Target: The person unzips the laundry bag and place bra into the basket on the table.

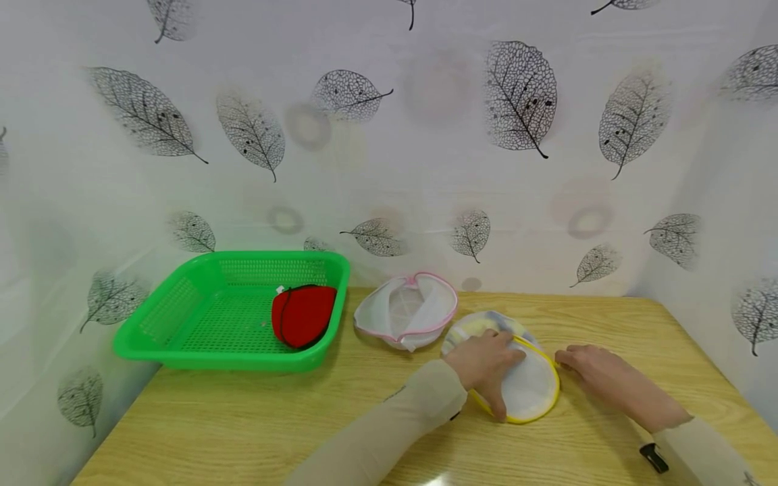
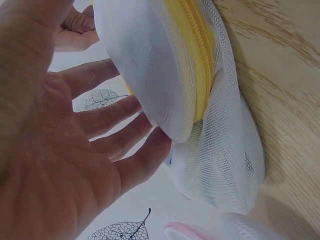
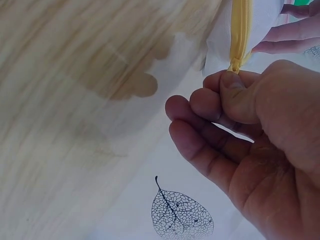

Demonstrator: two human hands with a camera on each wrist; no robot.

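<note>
A white mesh laundry bag (image 1: 531, 381) with a yellow zipper (image 2: 202, 65) lies on the right half of the table. Across its left part my left hand (image 1: 489, 368) is spread, thumb near the front rim. The left wrist view shows that hand's fingers (image 2: 142, 155) fairly straight against the mesh. At the bag's right edge, my right hand (image 1: 598, 374) pinches the yellow zipper pull (image 3: 235, 66) between thumb and index finger, as the right wrist view shows. Part of the bag behind my left hand shows pale yellow and grey patches through the mesh.
A white mesh bag with pink trim (image 1: 404, 314) sits gaping behind and left of my left hand. On the left, a green plastic basket (image 1: 237, 364) holds a red pouch (image 1: 304, 314) with a dark cord. A leaf-print sheet (image 1: 425, 155) hangs behind the wooden table (image 1: 255, 418).
</note>
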